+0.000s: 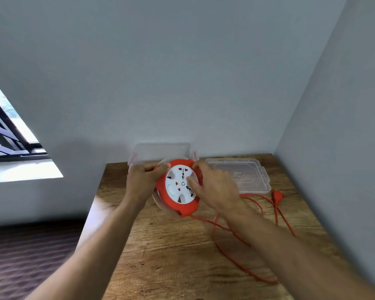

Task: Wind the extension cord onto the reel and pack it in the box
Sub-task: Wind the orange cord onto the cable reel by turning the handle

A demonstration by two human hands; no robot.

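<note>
An orange reel [173, 199] with a white socket face is held up above the wooden table [171, 256], its face turned toward me. My left hand [141, 180] grips the reel's left rim. My right hand [214, 189] lies over the right side, fingers on the white face and upper rim. The orange cord [232, 232] leaves the bottom of the reel and loops loosely over the table to its plug [277, 195] at the right. A clear plastic box [160, 152] stands behind the reel against the wall.
The box's clear lid [247, 176] lies flat on the table right of the reel. Grey walls close in the table at the back and right. The table's left edge drops to a dark floor [30, 256]. A barred window [7, 131] is at far left.
</note>
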